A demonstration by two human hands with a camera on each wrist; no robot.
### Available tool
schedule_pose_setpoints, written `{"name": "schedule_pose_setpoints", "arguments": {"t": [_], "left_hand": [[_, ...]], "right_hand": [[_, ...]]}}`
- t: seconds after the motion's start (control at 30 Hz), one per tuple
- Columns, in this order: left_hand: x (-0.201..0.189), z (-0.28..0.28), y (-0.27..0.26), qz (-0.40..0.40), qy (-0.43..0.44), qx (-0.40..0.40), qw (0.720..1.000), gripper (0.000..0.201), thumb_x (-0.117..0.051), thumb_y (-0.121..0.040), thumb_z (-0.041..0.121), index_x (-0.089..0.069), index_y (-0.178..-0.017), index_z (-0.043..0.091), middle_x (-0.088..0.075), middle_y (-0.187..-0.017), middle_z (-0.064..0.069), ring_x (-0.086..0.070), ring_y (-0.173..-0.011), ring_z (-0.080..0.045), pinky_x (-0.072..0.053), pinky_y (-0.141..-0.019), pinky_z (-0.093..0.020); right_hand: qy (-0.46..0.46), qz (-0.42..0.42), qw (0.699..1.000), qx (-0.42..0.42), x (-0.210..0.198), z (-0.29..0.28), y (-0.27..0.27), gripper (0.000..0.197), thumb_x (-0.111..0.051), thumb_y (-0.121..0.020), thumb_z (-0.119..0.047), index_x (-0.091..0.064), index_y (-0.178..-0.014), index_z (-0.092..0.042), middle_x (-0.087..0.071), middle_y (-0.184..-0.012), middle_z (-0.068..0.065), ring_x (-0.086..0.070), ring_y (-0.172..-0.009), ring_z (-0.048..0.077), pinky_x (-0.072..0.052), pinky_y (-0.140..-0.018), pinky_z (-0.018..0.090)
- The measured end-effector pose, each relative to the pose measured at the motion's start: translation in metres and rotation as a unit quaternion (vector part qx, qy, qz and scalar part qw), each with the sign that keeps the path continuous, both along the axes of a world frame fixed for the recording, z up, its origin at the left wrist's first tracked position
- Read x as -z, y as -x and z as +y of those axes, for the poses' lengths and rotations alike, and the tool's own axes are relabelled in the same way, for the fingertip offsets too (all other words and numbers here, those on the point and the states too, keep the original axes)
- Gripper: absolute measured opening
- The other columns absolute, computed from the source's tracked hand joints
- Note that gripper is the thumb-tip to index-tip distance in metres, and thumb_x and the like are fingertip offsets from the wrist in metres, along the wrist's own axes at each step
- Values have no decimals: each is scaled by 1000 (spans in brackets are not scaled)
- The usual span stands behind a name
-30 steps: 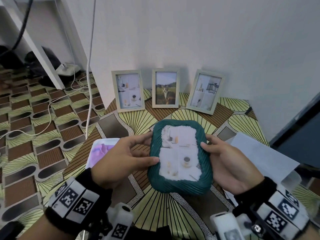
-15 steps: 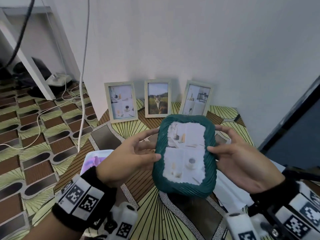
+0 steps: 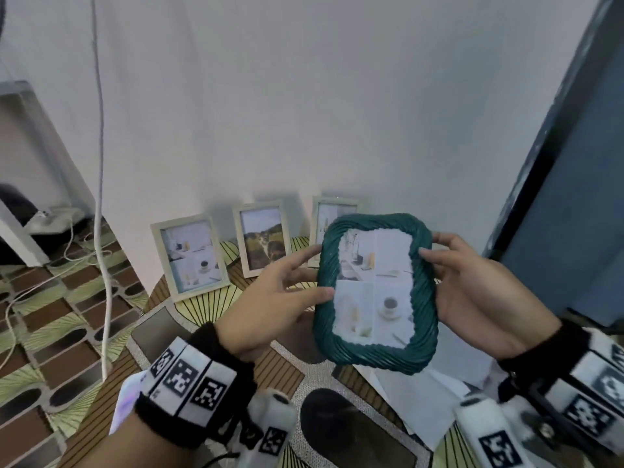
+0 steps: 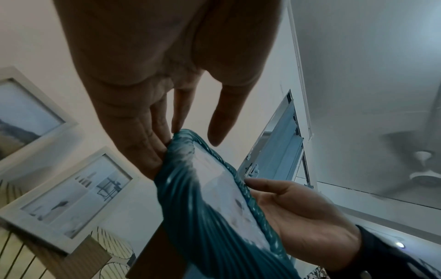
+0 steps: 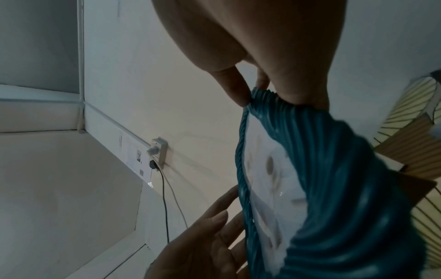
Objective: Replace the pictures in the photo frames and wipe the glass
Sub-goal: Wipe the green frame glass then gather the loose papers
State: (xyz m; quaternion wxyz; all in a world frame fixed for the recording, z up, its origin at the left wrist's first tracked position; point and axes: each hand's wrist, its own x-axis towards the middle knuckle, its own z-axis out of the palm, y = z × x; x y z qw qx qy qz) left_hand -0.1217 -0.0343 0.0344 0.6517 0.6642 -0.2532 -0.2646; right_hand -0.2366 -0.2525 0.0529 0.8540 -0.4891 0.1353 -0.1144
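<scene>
I hold a green ribbed photo frame [image 3: 374,292] upright above the table, its collage print with a coffee cup facing me. My right hand [image 3: 472,298] pinches its right edge, thumb on the front rim and fingers behind, as the right wrist view shows [image 5: 274,37]. My left hand [image 3: 270,298] lies with straight fingers against the frame's left edge and back. In the left wrist view its thumb [image 4: 222,122] hovers just off the frame [image 4: 214,217]. Three pale frames lean on the wall: a collage [image 3: 190,256], a cat picture [image 3: 262,243], and one [image 3: 332,211] partly hidden behind the green frame.
White paper sheets [image 3: 439,400] lie on the patterned table [image 3: 202,305] under my right wrist. A purple print [image 3: 126,403] lies at the table's left edge. A white cable [image 3: 101,197] hangs at the left. A blue door [image 3: 574,214] stands at the right.
The green frame has risen from a low tilt over the table to nearly upright and shifted right, toward the wall. Both hands went up with it.
</scene>
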Motion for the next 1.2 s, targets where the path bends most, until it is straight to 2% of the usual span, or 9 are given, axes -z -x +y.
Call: {"name": "schedule_pose_setpoints", "arguments": {"t": [0.1, 0.27, 0.4, 0.5, 0.67, 0.77, 0.97, 1.1, 1.2], "left_hand": [[-5, -19, -15, 6, 4, 12, 1000, 59, -66, -88, 0, -53, -137, 30, -71, -113, -6, -70, -101, -22, -59, -79, -36], [-10, -57, -42, 11, 9, 23, 1000, 52, -63, -90, 0, -56, -132, 30, -73, -108, -6, -71, -98, -22, -59, -76, -33], [-11, -95, -62, 5, 17, 25, 1000, 44, -60, -92, 2, -60, -127, 28, -68, -121, 1, -70, -103, -22, -60, -80, -35], [-11, -124, -83, -18, 16, 29, 999, 44, -60, -94, 5, -58, -131, 29, -64, -127, 10, -67, -108, -13, -59, -85, -34], [-2, -159, -118, -46, 10, 44, 998, 51, -58, -96, 7, -52, -138, 34, -60, -132, 19, -62, -114, -5, -56, -85, -24], [9, -176, -134, -46, -4, 38, 998, 65, -60, -94, 6, -37, -149, 30, -50, -144, 17, -52, -125, 0, -55, -85, -19], [33, -206, -147, -29, -39, 50, 998, 73, -57, -93, -2, -26, -154, 23, -40, -152, 12, -44, -134, -7, -47, -105, -41], [49, -218, -152, -12, -66, 53, 996, 75, -55, -93, -4, -22, -155, 22, -43, -148, 13, -49, -130, -10, -47, -104, -42], [58, -222, -154, 4, -81, 67, 994, 75, -53, -94, -4, -22, -154, 26, -53, -122, 28, -57, -123, -14, -54, -95, -34]], "right_hand": [[7, -3, 1000, 20, -4, -14, -9, 25, -46, -101, -8, -54, -121, -20, -64, -104, 12, -66, -76, 24, -57, -59, 40], [26, -14, 999, 34, -4, -43, -28, 21, -46, -101, -9, -54, -117, -21, -73, -93, 10, -70, -78, 25, -58, -65, 43], [53, -7, 997, 51, -5, -71, -43, 22, -45, -101, -8, -55, -116, -21, -73, -102, 12, -70, -83, 26, -58, -65, 43], [94, 19, 993, 62, -4, -95, -56, 21, -45, -100, -6, -56, -113, -20, -72, -103, 9, -67, -83, 23, -55, -62, 39], [166, 70, 983, 47, -7, -142, -91, 22, -47, -100, -7, -56, -116, -18, -67, -118, 13, -62, -100, 31, -48, -90, 51], [181, 99, 978, 22, -4, -168, -115, 34, -47, -99, -3, -57, -127, -19, -64, -128, 16, -59, -118, 37, -44, -103, 59], [184, 123, 975, 14, 35, -199, -148, 47, -44, -95, 6, -58, -128, -25, -67, -123, 12, -59, -118, 37, -52, -93, 54], [165, 139, 976, 14, 66, -211, -160, 47, -45, -95, 6, -59, -126, -27, -68, -121, 12, -61, -114, 36, -55, -84, 49], [162, 154, 975, 19, 81, -214, -166, 46, -46, -95, 5, -58, -126, -27, -68, -121, 13, -61, -113, 34, -54, -83, 48]]}}
